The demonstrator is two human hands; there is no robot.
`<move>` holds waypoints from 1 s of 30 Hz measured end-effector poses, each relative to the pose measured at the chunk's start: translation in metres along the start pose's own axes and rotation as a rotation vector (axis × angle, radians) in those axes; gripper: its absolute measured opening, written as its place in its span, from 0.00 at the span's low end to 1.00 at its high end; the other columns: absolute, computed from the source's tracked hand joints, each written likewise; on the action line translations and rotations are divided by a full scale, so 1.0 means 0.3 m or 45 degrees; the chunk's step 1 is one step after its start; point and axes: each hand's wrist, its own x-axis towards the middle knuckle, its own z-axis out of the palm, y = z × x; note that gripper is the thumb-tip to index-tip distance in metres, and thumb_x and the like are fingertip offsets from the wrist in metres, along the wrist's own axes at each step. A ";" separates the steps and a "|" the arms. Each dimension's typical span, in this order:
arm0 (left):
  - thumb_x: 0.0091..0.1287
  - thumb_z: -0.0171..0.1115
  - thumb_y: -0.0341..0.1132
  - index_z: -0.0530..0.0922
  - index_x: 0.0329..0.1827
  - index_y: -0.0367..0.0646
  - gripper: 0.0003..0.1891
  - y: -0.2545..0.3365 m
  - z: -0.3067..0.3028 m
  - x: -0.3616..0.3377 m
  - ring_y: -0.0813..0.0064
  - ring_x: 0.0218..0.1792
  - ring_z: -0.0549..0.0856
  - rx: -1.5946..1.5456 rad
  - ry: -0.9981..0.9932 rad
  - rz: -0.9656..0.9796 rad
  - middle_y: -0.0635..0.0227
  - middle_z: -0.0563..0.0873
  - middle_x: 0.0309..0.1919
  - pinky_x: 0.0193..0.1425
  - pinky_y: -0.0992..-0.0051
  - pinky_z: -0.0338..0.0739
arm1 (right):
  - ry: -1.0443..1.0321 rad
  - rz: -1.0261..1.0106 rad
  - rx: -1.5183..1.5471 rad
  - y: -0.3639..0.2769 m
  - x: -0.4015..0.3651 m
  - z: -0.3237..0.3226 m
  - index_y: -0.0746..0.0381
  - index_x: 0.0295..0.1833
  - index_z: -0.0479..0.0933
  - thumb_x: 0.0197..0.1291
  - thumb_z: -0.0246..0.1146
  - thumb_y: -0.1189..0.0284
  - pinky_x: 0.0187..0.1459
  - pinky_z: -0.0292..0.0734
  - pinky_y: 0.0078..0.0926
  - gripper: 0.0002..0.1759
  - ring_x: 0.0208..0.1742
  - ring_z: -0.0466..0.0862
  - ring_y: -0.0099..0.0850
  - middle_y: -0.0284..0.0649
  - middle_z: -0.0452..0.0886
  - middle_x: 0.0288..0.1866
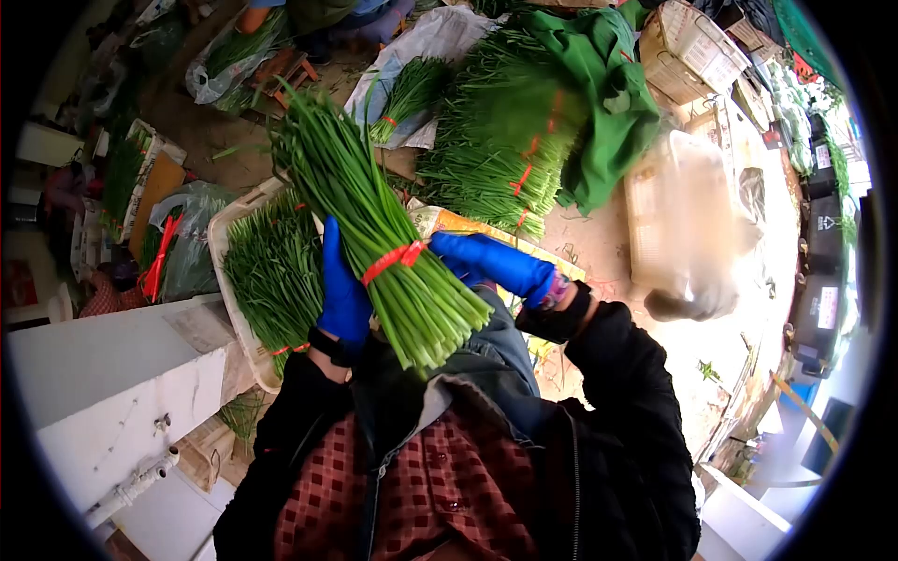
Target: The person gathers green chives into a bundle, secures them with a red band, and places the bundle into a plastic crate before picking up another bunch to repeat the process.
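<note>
A large bunch of garlic chives [355, 215], bound by a red band [395, 263], is held up in front of my lap, its cut ends toward me and its leaves pointing away to the upper left. My left hand [346, 285], in a blue glove, grips the bunch along its left side; some of its fingers are hidden underneath. My right hand [496, 266], also gloved in blue, closes on the right side at the band, with fingertips partly hidden by the stems. Below and left of the bunch is a pale crate [223, 245] holding more tied chives [271, 266].
Ahead lies a big pile of banded chives [491, 140], partly under a green cloth [608, 103]. Another bunch [409, 92] rests on a white sheet [379, 70]. A wicker-like basket [687, 51] stands at upper right, a white ledge [122, 365] at left. Another person [351, 19] sits at the top.
</note>
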 end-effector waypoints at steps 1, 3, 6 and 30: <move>0.69 0.39 0.65 0.68 0.66 0.41 0.37 0.019 -0.001 0.002 0.59 0.55 0.80 -0.105 -0.072 -0.020 0.55 0.79 0.56 0.62 0.58 0.75 | 0.120 -0.166 -0.058 0.006 -0.065 -0.011 0.63 0.66 0.69 0.67 0.50 0.46 0.64 0.66 0.33 0.35 0.60 0.76 0.34 0.43 0.76 0.61; 0.70 0.41 0.64 0.68 0.65 0.42 0.36 0.045 0.016 -0.014 0.59 0.55 0.80 -0.193 -0.164 -0.024 0.56 0.79 0.56 0.62 0.58 0.75 | 0.438 -0.603 -0.062 0.086 -0.175 0.005 0.62 0.70 0.63 0.70 0.45 0.47 0.65 0.65 0.36 0.35 0.64 0.73 0.34 0.43 0.72 0.65; 0.68 0.49 0.62 0.68 0.65 0.42 0.34 0.038 0.052 -0.014 0.55 0.58 0.78 -0.609 -0.439 -0.114 0.54 0.77 0.59 0.63 0.53 0.73 | 0.608 -0.908 0.164 0.190 -0.249 0.053 0.60 0.73 0.58 0.72 0.41 0.49 0.66 0.63 0.37 0.33 0.69 0.68 0.34 0.42 0.65 0.72; 0.68 0.59 0.46 0.73 0.62 0.41 0.24 -0.228 0.365 -0.249 0.66 0.52 0.82 0.017 -0.337 0.149 0.63 0.82 0.53 0.58 0.66 0.77 | 0.898 -1.094 0.107 0.446 -0.688 0.080 0.69 0.56 0.76 0.68 0.55 0.70 0.61 0.69 0.27 0.16 0.57 0.78 0.28 0.41 0.82 0.54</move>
